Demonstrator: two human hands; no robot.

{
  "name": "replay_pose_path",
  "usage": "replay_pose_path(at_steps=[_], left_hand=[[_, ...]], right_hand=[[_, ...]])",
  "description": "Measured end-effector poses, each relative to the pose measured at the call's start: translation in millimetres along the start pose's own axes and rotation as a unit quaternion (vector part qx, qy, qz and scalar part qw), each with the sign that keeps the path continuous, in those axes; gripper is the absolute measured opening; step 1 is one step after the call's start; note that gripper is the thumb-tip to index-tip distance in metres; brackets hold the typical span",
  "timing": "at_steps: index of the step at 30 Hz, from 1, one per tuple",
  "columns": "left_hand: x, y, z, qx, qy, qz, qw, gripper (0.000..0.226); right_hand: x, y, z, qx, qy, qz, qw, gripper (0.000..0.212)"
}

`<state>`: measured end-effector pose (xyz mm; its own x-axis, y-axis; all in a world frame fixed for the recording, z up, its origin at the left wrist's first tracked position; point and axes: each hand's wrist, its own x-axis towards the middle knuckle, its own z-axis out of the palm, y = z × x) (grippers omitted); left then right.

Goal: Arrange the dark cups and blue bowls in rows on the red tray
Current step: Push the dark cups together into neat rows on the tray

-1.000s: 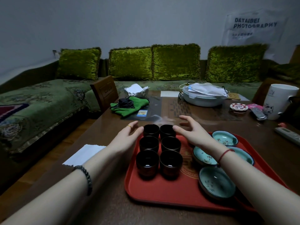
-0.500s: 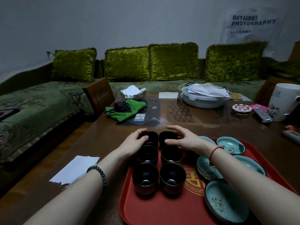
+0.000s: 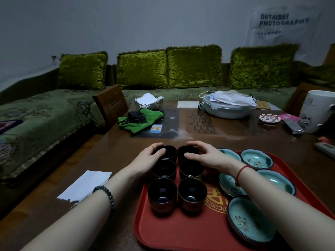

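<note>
Several dark cups stand in two columns on the left half of the red tray (image 3: 181, 234). My left hand (image 3: 147, 158) wraps the far left cup (image 3: 169, 153) from its left side. My right hand (image 3: 206, 155) wraps the far right cup (image 3: 187, 152) from its right side. Nearer me stand the middle pair (image 3: 191, 170) and the front pair (image 3: 162, 193). Several blue bowls (image 3: 256, 158) lie on the tray's right half; my right forearm crosses over some of them, and the nearest bowl (image 3: 250, 221) lies at the front right.
The tray rests on a brown wooden table (image 3: 108, 160). White paper (image 3: 87, 183) lies left of the tray. Farther back are a green cloth (image 3: 139, 120), a grey lidded dish (image 3: 227, 105), a round coaster (image 3: 269, 118) and a white mug (image 3: 316, 109). A green sofa stands behind.
Both hands have moved in from hovering beside the far cups and closed around the two farthest cups. The view has tilted down toward the tray.
</note>
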<state>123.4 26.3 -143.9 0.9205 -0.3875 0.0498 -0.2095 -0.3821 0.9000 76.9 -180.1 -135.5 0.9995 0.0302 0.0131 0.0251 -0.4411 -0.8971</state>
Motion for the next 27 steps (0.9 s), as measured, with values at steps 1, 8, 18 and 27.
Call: replay_pose_path(at_steps=[1,8,18,27], left_hand=[[-1,-1,-1,-0.001,0.000,-0.001,1.000,0.041],[-25,-18,-21,0.004,0.032,0.012,0.999,0.047],[-57,-28,1,-0.085,0.002,-0.048,0.995,0.064],[-73,-27,7,-0.018,-0.015,-0.022,0.999,0.071]], right_hand=[[-1,0,0,-0.003,0.002,-0.002,1.000,0.053],[-26,4,-8,0.038,0.075,-0.012,0.996,0.065],[-63,6,27,0.160,0.069,0.035,0.984,0.053],[-71,2,37,0.181,0.066,0.028,0.981,0.021]])
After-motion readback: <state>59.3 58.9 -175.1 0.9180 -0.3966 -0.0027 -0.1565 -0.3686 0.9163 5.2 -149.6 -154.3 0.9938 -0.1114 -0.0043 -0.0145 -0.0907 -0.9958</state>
